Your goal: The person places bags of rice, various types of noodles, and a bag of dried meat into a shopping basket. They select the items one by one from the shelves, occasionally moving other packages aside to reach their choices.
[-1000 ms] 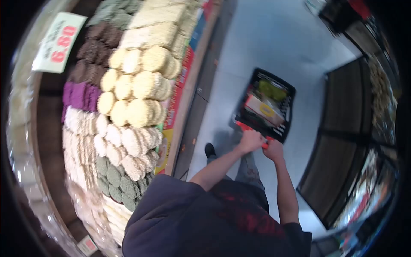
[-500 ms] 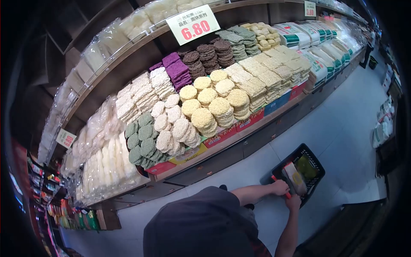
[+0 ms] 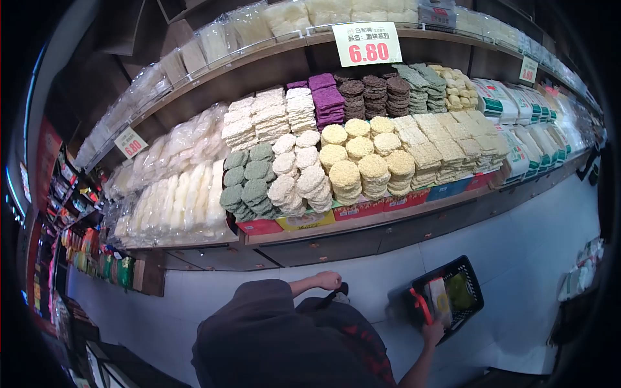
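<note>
1. We see a black basket (image 3: 475, 284) with rounded corners, openwork sides and an open top; a red handle (image 3: 421, 305) crosses it near one end.
2. Inside the basket, a pale package (image 3: 440, 296) with red and yellow marks lies nearest the handle, and a green item (image 3: 460, 291) sits toward the far end; we cannot read any lettering on either.
3. The basket's long axis slants from the handle end, at lower left, up to the far end, at upper right. The handle itself runs steeply across that axis, from upper left down to lower right.
4. The basket is ahead and to the right of the person, over the pale floor (image 3: 530, 258), well apart from the display shelf (image 3: 323, 247) of stacked noodle cakes (image 3: 346, 174). We cannot tell whether its base touches the floor.
5. The right hand (image 3: 433, 332) is wrapped around the lower part of the handle.
6. The left hand (image 3: 328, 280) is nearest the shelf front, fingers curled inward; we cannot tell how tightly, or whether they enclose anything.
</note>
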A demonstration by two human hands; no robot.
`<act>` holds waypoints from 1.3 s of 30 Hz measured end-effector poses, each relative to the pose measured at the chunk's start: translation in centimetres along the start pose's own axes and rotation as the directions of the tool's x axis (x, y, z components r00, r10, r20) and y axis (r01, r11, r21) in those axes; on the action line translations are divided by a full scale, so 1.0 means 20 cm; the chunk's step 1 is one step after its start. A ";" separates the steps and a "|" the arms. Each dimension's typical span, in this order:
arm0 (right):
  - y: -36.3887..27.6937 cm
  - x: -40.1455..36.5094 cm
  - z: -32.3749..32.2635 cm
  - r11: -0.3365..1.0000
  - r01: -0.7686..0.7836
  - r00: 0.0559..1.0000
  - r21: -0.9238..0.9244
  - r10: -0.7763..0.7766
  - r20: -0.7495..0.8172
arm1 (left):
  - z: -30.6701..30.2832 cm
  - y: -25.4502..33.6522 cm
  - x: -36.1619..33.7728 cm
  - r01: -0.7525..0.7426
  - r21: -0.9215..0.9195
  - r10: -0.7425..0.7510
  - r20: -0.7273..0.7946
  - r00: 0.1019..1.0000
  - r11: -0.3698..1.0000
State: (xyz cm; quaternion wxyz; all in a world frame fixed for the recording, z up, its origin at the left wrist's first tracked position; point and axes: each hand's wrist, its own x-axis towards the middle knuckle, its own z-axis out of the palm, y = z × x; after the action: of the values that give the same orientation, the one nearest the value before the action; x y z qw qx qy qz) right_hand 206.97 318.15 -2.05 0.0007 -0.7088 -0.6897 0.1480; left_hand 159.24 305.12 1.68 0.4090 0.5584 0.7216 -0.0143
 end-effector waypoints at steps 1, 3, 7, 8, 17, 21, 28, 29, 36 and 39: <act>0.00 0.01 0.01 1.000 0.017 1.000 -0.010 -0.017 0.007 | 0.02 -0.10 -0.03 -0.008 -0.064 0.004 -0.061 0.998 0.998; 0.02 0.02 0.03 1.000 0.024 1.000 0.001 -0.024 0.009 | 0.04 -0.26 -0.06 -0.017 -0.129 0.002 -0.119 0.993 0.991; 0.05 0.03 0.07 0.999 0.018 0.999 0.027 -0.019 0.043 | 0.04 -0.35 -0.14 0.042 -0.590 -0.149 -0.134 0.980 0.806; 0.05 0.04 0.06 0.999 0.020 0.999 0.039 -0.022 0.047 | 0.02 -0.35 -0.14 0.011 -0.663 -0.172 -0.178 0.969 0.748; -0.25 0.17 -0.12 0.989 0.013 0.916 0.150 -0.072 0.395 | -0.19 -0.33 0.00 -0.074 -0.735 -0.088 -0.180 0.980 0.673; -0.36 0.22 -0.04 0.996 -0.091 0.959 -0.009 0.090 0.269 | -0.36 -0.35 0.11 -0.114 -0.603 -0.031 -0.225 0.974 0.789; -0.28 0.26 0.10 0.967 -0.175 0.948 -0.186 0.217 0.233 | -0.60 -0.59 0.37 -0.065 -0.467 -0.059 -0.245 0.968 0.882; -0.27 0.27 0.12 0.964 -0.206 0.936 -0.168 0.244 0.252 | -0.63 -0.64 0.38 0.006 -0.439 -0.111 -0.214 0.971 0.898; -0.41 0.21 0.08 0.935 -0.329 0.938 -0.136 0.340 0.067 | -0.61 -1.00 0.44 0.045 -0.287 -0.098 -0.174 0.980 0.957; -0.45 0.20 0.04 0.932 -0.336 0.932 -0.139 0.350 0.090 | -0.57 -1.11 0.42 0.061 -0.284 -0.097 -0.114 0.989 0.957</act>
State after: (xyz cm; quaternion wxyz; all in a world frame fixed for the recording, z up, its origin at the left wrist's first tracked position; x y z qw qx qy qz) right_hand 197.95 322.34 -1.82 -0.1072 -0.8076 -0.5618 0.1438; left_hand 134.18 308.87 -5.41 0.4362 0.4656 0.7626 0.1072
